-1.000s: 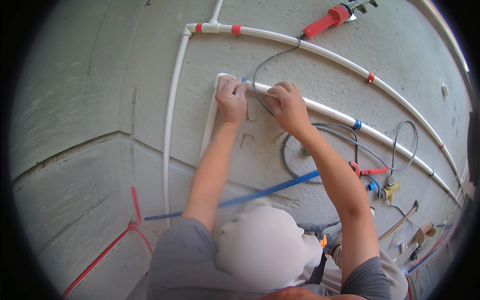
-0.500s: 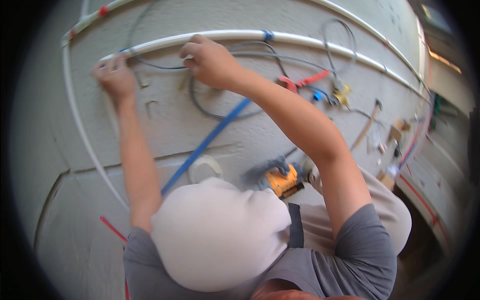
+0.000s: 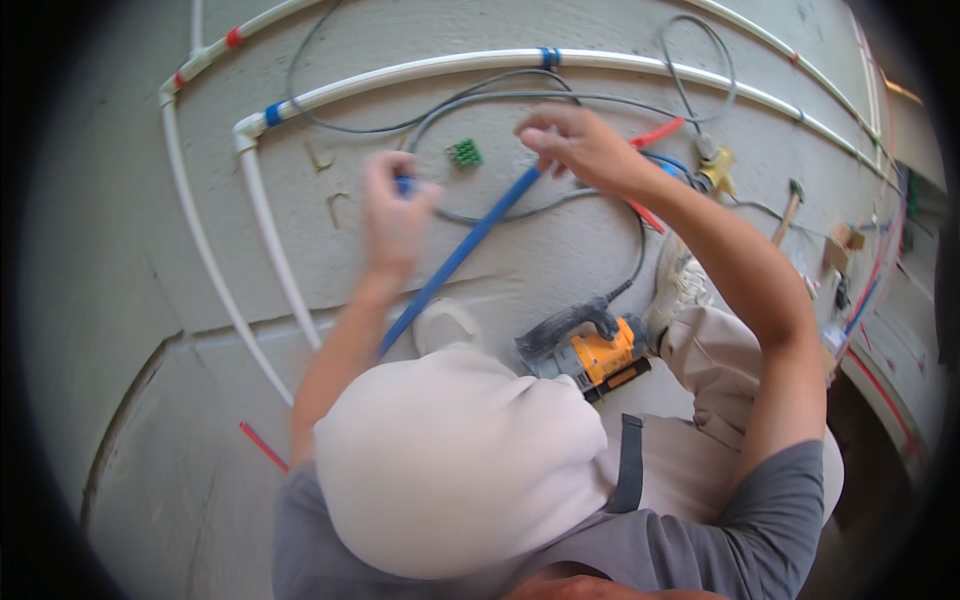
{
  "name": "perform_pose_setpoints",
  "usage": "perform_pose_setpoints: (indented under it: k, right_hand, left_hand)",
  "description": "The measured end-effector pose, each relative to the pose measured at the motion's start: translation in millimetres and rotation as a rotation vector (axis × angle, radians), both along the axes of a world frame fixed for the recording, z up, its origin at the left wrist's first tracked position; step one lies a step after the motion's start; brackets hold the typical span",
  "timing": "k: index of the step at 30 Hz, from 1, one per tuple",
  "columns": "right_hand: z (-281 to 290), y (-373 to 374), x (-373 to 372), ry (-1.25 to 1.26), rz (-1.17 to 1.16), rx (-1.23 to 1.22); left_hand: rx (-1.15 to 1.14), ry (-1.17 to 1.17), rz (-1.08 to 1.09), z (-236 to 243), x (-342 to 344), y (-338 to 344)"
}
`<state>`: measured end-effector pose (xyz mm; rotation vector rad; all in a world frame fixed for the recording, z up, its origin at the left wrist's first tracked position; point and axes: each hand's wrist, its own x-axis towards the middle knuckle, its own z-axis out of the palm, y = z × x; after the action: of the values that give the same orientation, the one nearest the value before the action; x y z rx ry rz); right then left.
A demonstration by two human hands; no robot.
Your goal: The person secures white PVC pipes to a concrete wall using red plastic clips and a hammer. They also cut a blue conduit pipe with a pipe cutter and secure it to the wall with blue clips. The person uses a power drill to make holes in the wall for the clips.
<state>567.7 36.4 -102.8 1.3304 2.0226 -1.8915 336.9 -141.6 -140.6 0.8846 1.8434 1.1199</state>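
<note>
My left hand (image 3: 398,210) has its fingers bent around a small blue piece (image 3: 404,186) above the floor, its shape mostly hidden. My right hand (image 3: 565,140) has curled fingers at the upper end of a long blue pipe (image 3: 463,250); whether they grip it is hard to tell. Beyond my hands runs a white pipe (image 3: 400,75) with blue bands, joined at a white elbow (image 3: 246,130). A small green block (image 3: 465,152) lies between my hands. A red-handled tool (image 3: 655,133) is partly hidden behind my right hand.
An orange and black power tool (image 3: 605,355) lies by my knees. Grey cable loops (image 3: 700,30) and a yellow connector (image 3: 716,170) lie to the right, with a hammer (image 3: 790,205) and cardboard scraps (image 3: 838,248). Another white pipe (image 3: 180,190) runs along the left.
Both hands have come off the banded white pipe: my left hand moved right and toward me with a blue piece, my right hand to the blue pipe's end. The view has shifted.
</note>
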Motion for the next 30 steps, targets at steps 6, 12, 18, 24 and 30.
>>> perform_pose_setpoints:
  k: [6,12,18,24,30]
  right_hand:
    - [3.8,-74.2,-6.0,0.244,-0.613,-0.973]
    - [-15.7,-41.0,43.2,0.065,-0.133,-0.383]
    - [-19.1,33.4,134.8,-0.441,0.055,0.440]
    - [-22.1,78.9,223.4,-0.702,0.081,0.555]
    - [-15.1,124.8,276.7,-0.739,0.026,0.423]
  left_hand:
    - [0.144,-0.355,-0.234,28.9,82.1,-16.5]
    - [-0.096,0.847,-0.210,-13.3,-59.3,-13.6]
    - [-0.148,1.024,-0.282,-56.5,-114.8,-23.1]
    - [-0.095,0.928,-0.241,-67.1,-103.4,-7.3]
    - [0.054,0.957,-0.110,-50.5,-94.2,-5.5]
